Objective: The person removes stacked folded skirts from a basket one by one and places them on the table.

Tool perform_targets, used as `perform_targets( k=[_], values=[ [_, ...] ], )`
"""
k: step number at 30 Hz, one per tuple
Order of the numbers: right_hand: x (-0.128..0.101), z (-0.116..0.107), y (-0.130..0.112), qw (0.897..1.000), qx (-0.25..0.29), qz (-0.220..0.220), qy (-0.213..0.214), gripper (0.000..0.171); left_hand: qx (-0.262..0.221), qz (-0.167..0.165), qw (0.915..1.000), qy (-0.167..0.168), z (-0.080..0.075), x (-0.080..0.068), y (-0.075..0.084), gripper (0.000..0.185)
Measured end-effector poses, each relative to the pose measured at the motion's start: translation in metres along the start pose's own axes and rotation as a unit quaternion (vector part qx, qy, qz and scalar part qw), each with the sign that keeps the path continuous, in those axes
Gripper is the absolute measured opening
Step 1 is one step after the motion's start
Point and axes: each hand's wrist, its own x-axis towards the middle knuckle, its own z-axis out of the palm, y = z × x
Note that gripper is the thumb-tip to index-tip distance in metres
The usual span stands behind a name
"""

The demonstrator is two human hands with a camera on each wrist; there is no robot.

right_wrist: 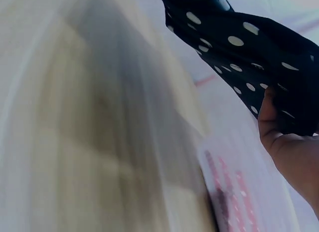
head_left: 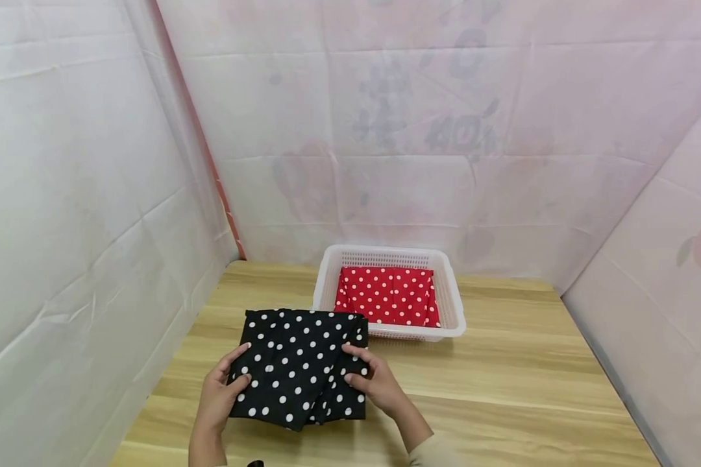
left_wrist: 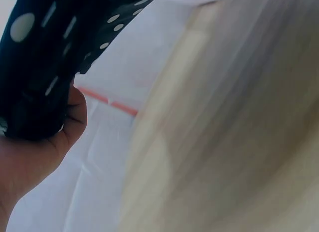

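Note:
A folded black cloth with white dots (head_left: 292,363) is held up over the front left of the table. On its left edge the left hand (head_left: 219,389) grips it between thumb and fingers. The right hand (head_left: 380,383) pinches the opposite edge, near a diagonal fold. Both wrist views show the cloth lifted off the wood, the left hand (left_wrist: 45,147) and right hand (right_wrist: 289,142) each curled round a side. Behind it, a folded red cloth with white dots (head_left: 391,295) lies in a white plastic basket (head_left: 452,305). What garment either cloth is, I cannot tell.
The wood-grain table (head_left: 514,376) reaches to pale printed sheets (head_left: 385,130) at the back and both sides. A small dark object (head_left: 256,463) shows at the bottom edge. The basket's front left corner is partly behind the black cloth.

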Motion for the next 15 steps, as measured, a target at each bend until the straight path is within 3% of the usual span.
perform_targets(
  k=[6,15],
  values=[
    [0.013,0.023,0.008,0.999,0.000,0.019,-0.028,0.051,0.003,-0.028,0.9985,0.047,-0.022,-0.006,-0.007,0.059],
    [0.026,0.050,0.006,0.997,-0.014,0.043,-0.059,0.045,0.000,-0.039,0.9928,0.113,-0.046,-0.008,-0.026,0.059]
  ],
)
